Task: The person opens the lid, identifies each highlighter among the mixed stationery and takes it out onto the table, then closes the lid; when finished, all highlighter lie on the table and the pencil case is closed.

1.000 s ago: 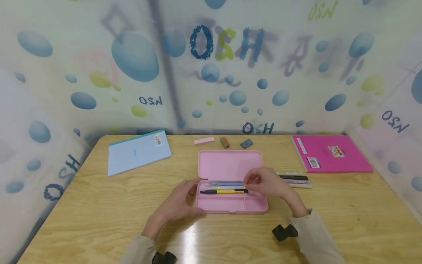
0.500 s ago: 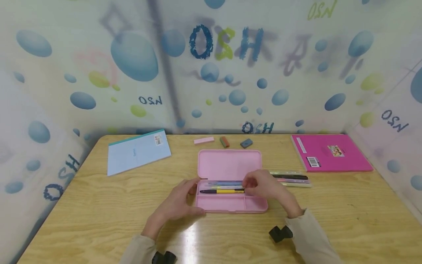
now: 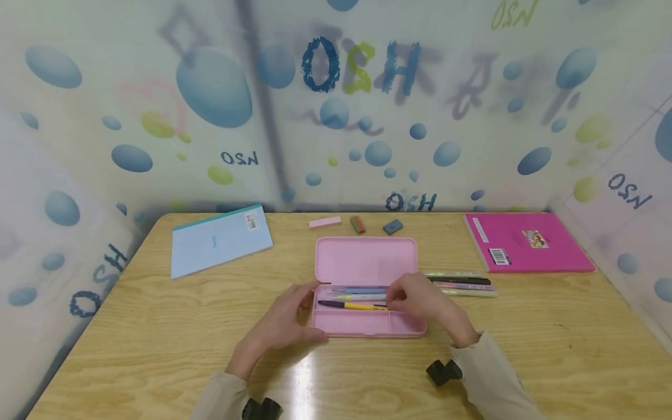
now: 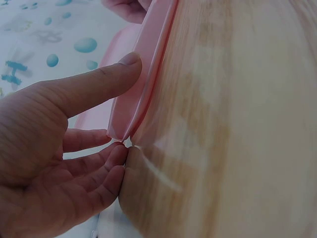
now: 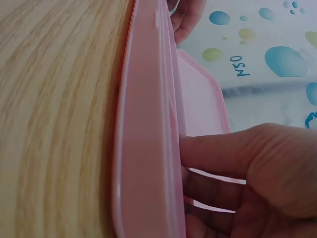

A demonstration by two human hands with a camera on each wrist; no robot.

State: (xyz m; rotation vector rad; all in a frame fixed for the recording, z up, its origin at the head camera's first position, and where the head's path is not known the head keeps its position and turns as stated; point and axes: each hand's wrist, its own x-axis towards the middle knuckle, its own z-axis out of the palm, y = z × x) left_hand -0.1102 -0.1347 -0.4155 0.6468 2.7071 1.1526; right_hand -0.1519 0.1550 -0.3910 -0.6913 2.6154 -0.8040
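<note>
A pink pencil case (image 3: pixel 352 324) lies with its lid (image 3: pixel 366 261) raised back in the head view. Inside its long compartment are a yellow-and-black pen (image 3: pixel 357 305) and several pale blue and whitish pens (image 3: pixel 362 294). My left hand (image 3: pixel 286 321) holds the case's left end, thumb along the front wall and fingers at the corner, as the left wrist view also shows. With thumb and fingers at the right end of the yellow pen, my right hand (image 3: pixel 422 300) pinches it, covering that end. In the right wrist view the case wall hides the fingertips.
Several pens (image 3: pixel 467 284) lie right of the case. Behind it sit a pink eraser (image 3: pixel 325 223), a green-and-orange eraser (image 3: pixel 358 224) and a dark blue one (image 3: pixel 392 227). A light blue notebook (image 3: pixel 220 242) is at back left, a magenta book (image 3: pixel 530 242) at back right.
My right hand has shifted slightly left and down onto the yellow pen's right end. The pen has turned a little, from level to slanting. My left hand stays on the case.
</note>
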